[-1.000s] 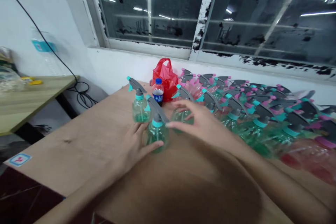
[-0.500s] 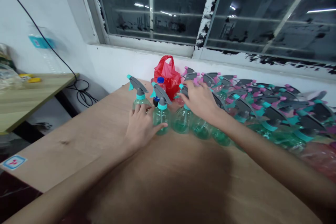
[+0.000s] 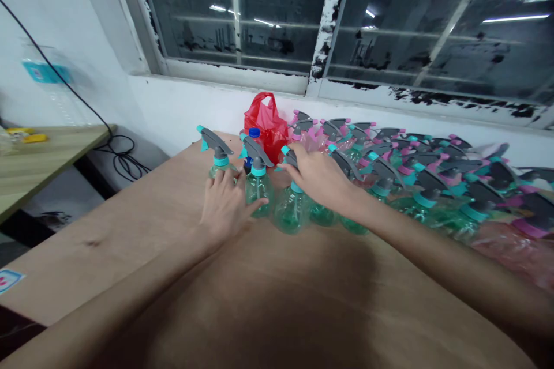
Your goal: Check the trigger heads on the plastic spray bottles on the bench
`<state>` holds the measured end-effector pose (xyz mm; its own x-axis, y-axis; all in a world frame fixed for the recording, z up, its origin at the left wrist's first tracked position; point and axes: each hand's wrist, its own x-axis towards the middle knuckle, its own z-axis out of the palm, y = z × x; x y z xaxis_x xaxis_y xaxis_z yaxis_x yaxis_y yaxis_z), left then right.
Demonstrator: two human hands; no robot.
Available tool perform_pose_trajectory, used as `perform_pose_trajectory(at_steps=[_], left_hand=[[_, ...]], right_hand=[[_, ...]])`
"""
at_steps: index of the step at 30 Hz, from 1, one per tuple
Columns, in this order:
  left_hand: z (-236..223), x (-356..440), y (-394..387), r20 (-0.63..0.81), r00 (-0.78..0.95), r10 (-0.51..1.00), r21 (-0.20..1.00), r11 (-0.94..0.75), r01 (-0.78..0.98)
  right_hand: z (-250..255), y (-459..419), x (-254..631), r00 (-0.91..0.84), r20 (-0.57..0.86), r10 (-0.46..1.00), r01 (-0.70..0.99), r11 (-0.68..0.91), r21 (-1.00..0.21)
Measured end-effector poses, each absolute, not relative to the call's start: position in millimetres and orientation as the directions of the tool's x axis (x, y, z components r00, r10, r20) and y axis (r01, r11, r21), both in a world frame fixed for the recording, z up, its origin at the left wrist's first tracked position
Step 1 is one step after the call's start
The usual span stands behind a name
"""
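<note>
My left hand (image 3: 225, 202) lies against the near side of the leftmost spray bottle (image 3: 219, 162), fingers stretched out. Its thumb points right across the front of a second spray bottle (image 3: 258, 187). Both are clear green with a turquoise collar and a grey trigger head. My right hand (image 3: 318, 176) is closed round the grey and turquoise head of a third green spray bottle (image 3: 291, 210), which stands slightly nearer to me than its neighbours. Its fingertips are partly hidden behind the head.
Rows of green and pink spray bottles (image 3: 426, 196) fill the table's right side. A red plastic bag (image 3: 270, 130) and a blue-capped bottle (image 3: 253, 137) stand behind. Left is another table (image 3: 52, 155), with a black cable (image 3: 125, 155) beside it. Windows (image 3: 242, 17) line the back.
The view has swung a little to the right. My right hand has brought the third spray bottle slightly towards me. My left hand stays by the two left bottles.
</note>
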<state>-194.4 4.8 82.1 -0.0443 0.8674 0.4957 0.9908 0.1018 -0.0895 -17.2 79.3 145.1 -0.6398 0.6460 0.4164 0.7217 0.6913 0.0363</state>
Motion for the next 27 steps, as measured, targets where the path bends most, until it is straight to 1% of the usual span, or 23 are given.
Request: perform_pose_trajectory(at_steps=[2, 3, 4, 5, 6, 7, 11, 12, 14, 16, 17, 18, 20, 22, 24, 27], left_hand=[[79.6, -190.4, -6.7, 0.529, -0.051, 0.847, -0.064, 0.100, 0.993], [77.3, -187.2, -14.2, 0.575, -0.054, 0.816, -0.004, 0.069, 0.998], [74.4, -182.9, -22.4, 0.590, -0.051, 0.806, 0.016, 0.052, 0.999], [71.0, -177.3, -30.7, 0.598, -0.034, 0.801, 0.031, 0.019, 0.999], [67.5, -170.6, -38.6, 0.602, 0.000, 0.799, 0.083, -0.063, 0.995], [63.9, -162.6, -45.7, 0.573, 0.029, 0.819, 0.137, -0.131, 0.982], [53.7, -123.9, -61.9, 0.406, 0.057, 0.912, 0.402, -0.235, 0.885], [52.4, -113.8, -63.2, 0.361, 0.096, 0.928, 0.447, -0.262, 0.855], [50.8, -94.4, -64.3, 0.323, 0.132, 0.937, 0.475, -0.282, 0.834], [49.8, -76.6, -64.8, 0.303, 0.146, 0.942, 0.465, -0.280, 0.840], [49.3, -68.3, -65.2, 0.297, 0.157, 0.942, 0.462, -0.285, 0.840], [48.9, -60.3, -65.7, 0.298, 0.169, 0.939, 0.466, -0.298, 0.833], [48.5, -45.3, -66.4, 0.301, 0.214, 0.929, 0.487, -0.343, 0.804], [48.7, -31.4, -66.0, 0.302, 0.257, 0.918, 0.513, -0.384, 0.768], [48.7, -18.6, -63.4, 0.298, 0.287, 0.910, 0.547, -0.409, 0.730], [45.9, -0.9, -55.3, 0.286, 0.344, 0.895, 0.578, -0.447, 0.682]], right_hand=[[144.9, 74.0, -12.7, -0.646, 0.412, 0.643, 0.714, 0.700, 0.027], [144.6, 70.9, -9.8, -0.648, 0.413, 0.640, 0.710, 0.704, 0.023], [144.4, 67.4, -6.6, -0.649, 0.415, 0.637, 0.707, 0.707, 0.021], [144.1, 63.4, -3.0, -0.651, 0.417, 0.635, 0.704, 0.709, 0.019], [143.8, 58.6, 1.0, -0.652, 0.420, 0.632, 0.702, 0.712, 0.019], [143.6, 53.3, 5.5, -0.654, 0.421, 0.628, 0.698, 0.716, 0.018], [142.8, 27.3, 27.8, -0.666, 0.422, 0.615, 0.678, 0.735, -0.001], [142.8, 20.5, 35.1, -0.668, 0.423, 0.612, 0.673, 0.739, -0.007], [143.4, 7.6, 52.7, -0.673, 0.423, 0.607, 0.657, 0.753, -0.034], [144.4, -2.9, 75.1, -0.681, 0.397, 0.616, 0.629, 0.769, -0.114], [144.5, -6.9, 88.2, -0.687, 0.366, 0.628, 0.609, 0.772, -0.181], [143.9, -9.9, 102.3, -0.687, 0.319, 0.653, 0.592, 0.757, -0.275], [139.4, -12.4, 131.6, -0.690, 0.219, 0.690, 0.556, 0.699, -0.448], [129.6, -11.2, 159.1, -0.714, 0.156, 0.683, 0.507, 0.658, -0.557], [115.9, -8.0, 181.3, -0.717, 0.182, 0.673, 0.439, 0.638, -0.633], [96.1, -4.0, 200.7, -0.678, 0.271, 0.683, 0.360, 0.630, -0.688]])
